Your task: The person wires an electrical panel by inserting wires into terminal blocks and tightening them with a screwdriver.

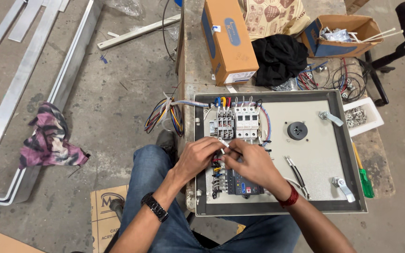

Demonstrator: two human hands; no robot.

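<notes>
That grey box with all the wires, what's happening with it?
A person sits with a grey electrical panel box in front of them. Their left hand and right hand meet over the middle, pinching a small white wire end just below the white breakers. A green screwdriver lies beside the box.

workshop | concrete floor [118,93] | aluminium rails [24,79] | wired electrical panel box [348,154] | worn bench [380,164]
</notes>
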